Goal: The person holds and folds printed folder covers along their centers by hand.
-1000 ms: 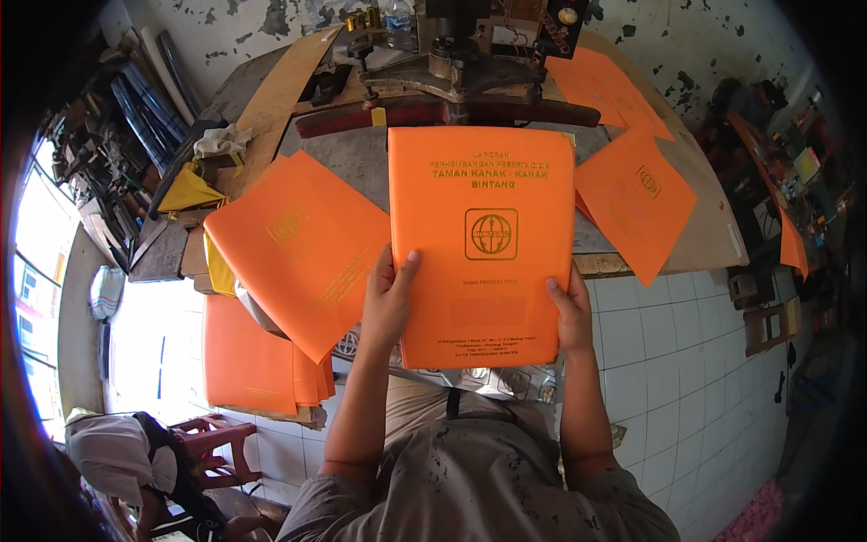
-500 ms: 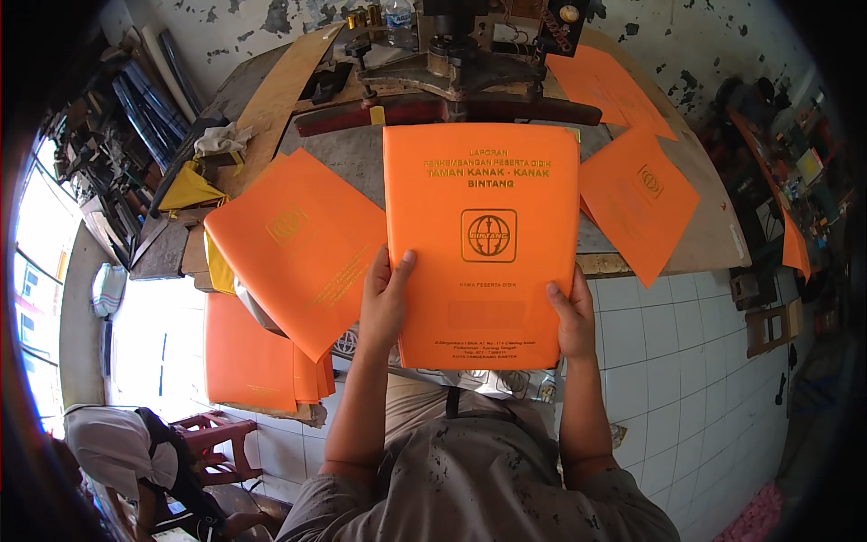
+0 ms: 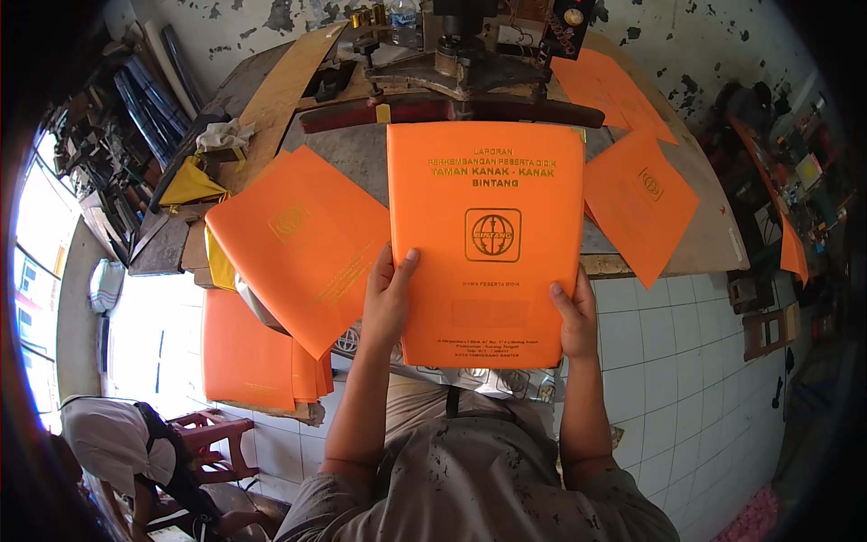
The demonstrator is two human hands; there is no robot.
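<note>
One orange folder (image 3: 486, 298) is held between the left hand (image 3: 386, 303) and the right hand (image 3: 576, 321), each gripping a lower side edge, thumb on the front. Beyond it stands the desk (image 3: 352, 149); another orange cover (image 3: 298, 248) lies to the left.

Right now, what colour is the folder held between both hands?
The held folder is bright orange, best seen in the head view.
</note>
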